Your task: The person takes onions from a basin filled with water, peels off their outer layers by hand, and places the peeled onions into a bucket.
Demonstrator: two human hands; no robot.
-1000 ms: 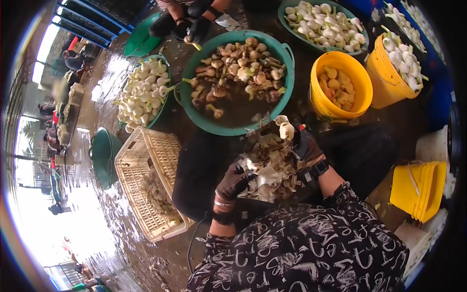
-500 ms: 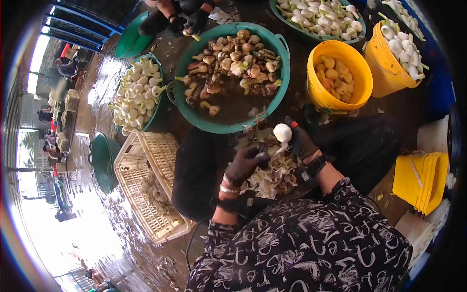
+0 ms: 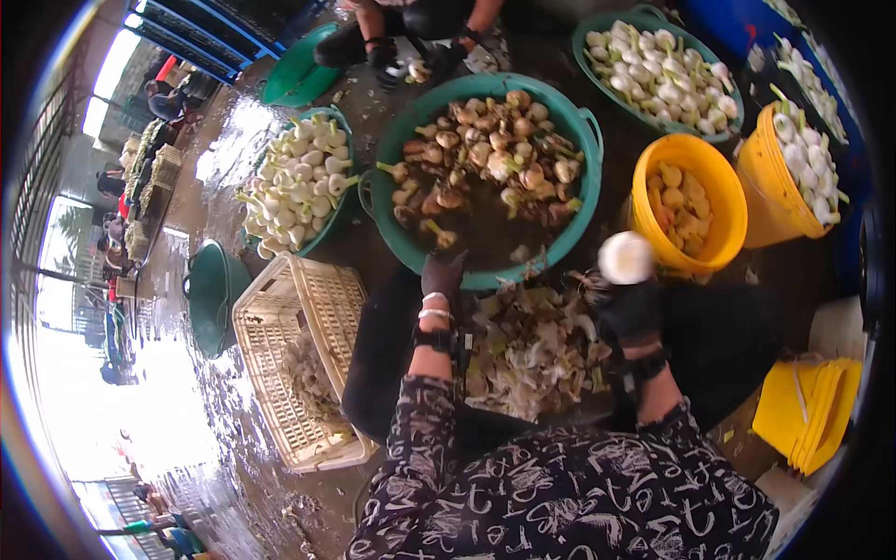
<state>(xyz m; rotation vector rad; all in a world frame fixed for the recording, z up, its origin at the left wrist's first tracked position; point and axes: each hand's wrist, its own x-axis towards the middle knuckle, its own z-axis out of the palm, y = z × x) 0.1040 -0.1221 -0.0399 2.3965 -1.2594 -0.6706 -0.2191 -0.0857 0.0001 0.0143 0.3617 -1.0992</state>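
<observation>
A peeled white garlic bulb (image 3: 625, 259), smeared by motion, is at the fingers of my gloved right hand (image 3: 631, 313), just left of the yellow bucket (image 3: 644, 201). My left hand (image 3: 442, 274), also in a dark glove, reaches over the near rim of the large green basin (image 3: 504, 278). Its fingertips are close to an unpeeled garlic bulb (image 3: 441, 234) in that basin; whether they touch it is unclear, and the fingers are mostly hidden. Between my legs lies a heap of papery garlic skins (image 3: 537, 359).
Peeled bulbs fill a green tub (image 3: 347, 140) at left and another green tub (image 3: 581, 61) at back right. A white crate (image 3: 271, 373) holds skins by my left leg. Opposite, a co-worker's gloved hands (image 3: 385, 63) hold a bulb. Yellow containers (image 3: 805, 411) stand at right.
My right hand has swung rightward with the white bulb, toward the yellow bucket. My left hand has moved from over the skins to the green basin's rim. The whole view has shifted.
</observation>
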